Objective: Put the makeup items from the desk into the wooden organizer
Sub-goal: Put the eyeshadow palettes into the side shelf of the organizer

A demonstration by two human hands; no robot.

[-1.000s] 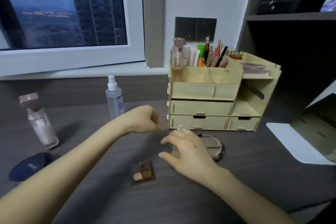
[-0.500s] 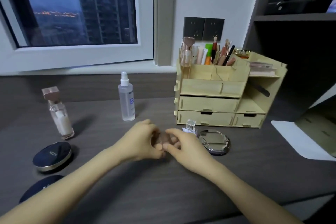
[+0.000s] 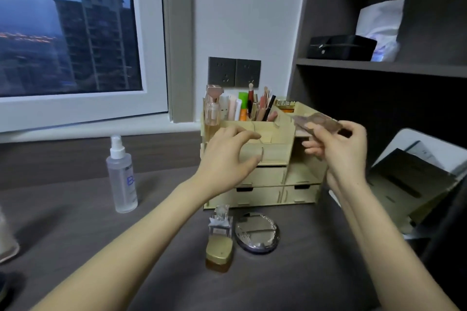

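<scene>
Both hands are rising off the desk (image 3: 303,272) in front of the wooden organizer (image 3: 262,195), where half a second ago they were meeting low over a small brown palette. Now they are parting.

- Right hand (image 3: 346,151) is carrying the palette (image 3: 317,122) up to the organizer's upper right corner, pinching it between thumb and fingertips. The palette is blurring with motion and is hanging level with the top right shelf; whether it is touching the wood cannot be told.
- Left hand (image 3: 227,156) is hovering before the organizer's upper drawer front, fingers spread and loosely bent, holding nothing. Its thumb is close to the drawer handle; contact is unclear.

Meaning for the task: the palette is leaving the desk and is probably about to be slid onto that right-hand shelf, so this item is nearly done but not yet released.

Waiting on the desk:
- small clear perfume bottle (image 3: 221,221), just in front of the organizer
- gold-capped bottle (image 3: 219,252), lying in front of the perfume bottle, farther from the organizer
- round compact (image 3: 257,233), beside those two, also in front of the organizer
- spray bottle (image 3: 122,177), standing well to the organizer's left

Tubes and brushes (image 3: 252,107) are already standing in the organizer's top compartments.
</scene>
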